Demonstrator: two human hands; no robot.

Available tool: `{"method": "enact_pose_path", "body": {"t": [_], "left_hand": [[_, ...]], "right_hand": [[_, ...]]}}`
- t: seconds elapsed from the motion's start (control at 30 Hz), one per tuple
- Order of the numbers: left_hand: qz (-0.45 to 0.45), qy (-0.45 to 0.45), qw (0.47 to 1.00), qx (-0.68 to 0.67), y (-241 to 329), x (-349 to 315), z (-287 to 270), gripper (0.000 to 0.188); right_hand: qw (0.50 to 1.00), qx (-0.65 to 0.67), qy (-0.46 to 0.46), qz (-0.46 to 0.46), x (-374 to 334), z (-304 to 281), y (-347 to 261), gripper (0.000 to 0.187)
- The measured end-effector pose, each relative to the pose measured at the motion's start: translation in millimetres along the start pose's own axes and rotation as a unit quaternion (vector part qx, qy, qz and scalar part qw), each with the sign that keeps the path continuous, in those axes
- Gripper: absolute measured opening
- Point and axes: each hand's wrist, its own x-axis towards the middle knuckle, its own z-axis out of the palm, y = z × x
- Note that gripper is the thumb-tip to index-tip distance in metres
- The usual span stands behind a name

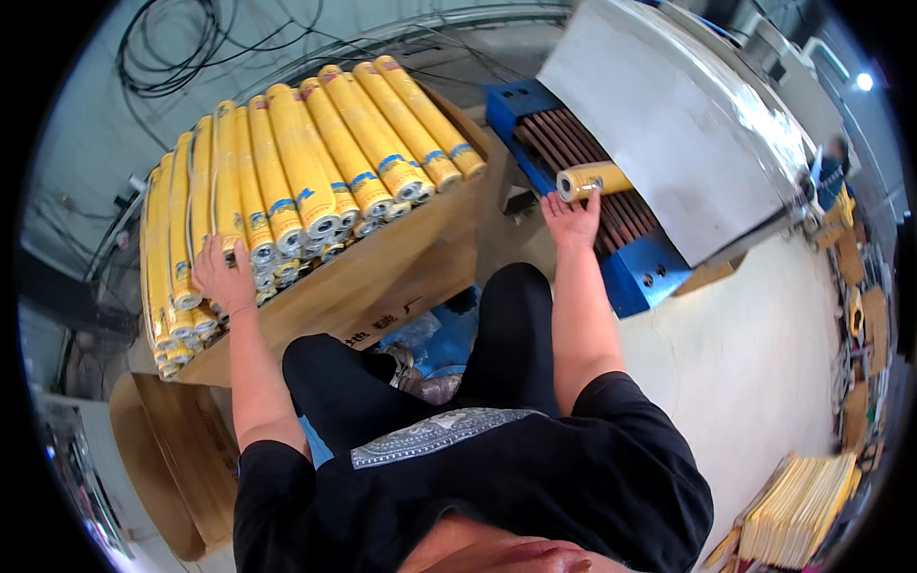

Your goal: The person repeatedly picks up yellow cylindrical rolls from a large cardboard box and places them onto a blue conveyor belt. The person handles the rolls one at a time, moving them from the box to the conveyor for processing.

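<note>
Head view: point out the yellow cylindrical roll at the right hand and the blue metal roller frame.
Yellow cylindrical roll (602, 176), head view: on its curved yellow side.
Blue metal roller frame (631, 278), head view: near end block.

Yellow roll (602, 179), pale end with dark hole, lying across brown rollers (551, 143), near end at my right hand (573, 222), far end hidden by metal hood (683, 105). Stacked rolls (301, 167): yellow, blue marks near many ends, side by side in layers, in cardboard box (435, 253), holed ends toward me; my left hand (225, 277) touches one.
</note>
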Motion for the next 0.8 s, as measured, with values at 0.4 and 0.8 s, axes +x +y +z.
{"method": "enact_pose_path", "body": {"t": [0.4, 0.8], "left_hand": [[-0.062, 0.028, 0.996, -0.065, 6, 5, -15, 0.036], [-0.087, -0.029, 0.992, -0.088, 3, 4, -24, 0.042]], "right_hand": [[0.976, -0.184, -0.114, -0.026, -52, 9, 78, 0.038], [0.79, -0.457, -0.406, 0.041, -159, 178, 265, 0.055]]}}
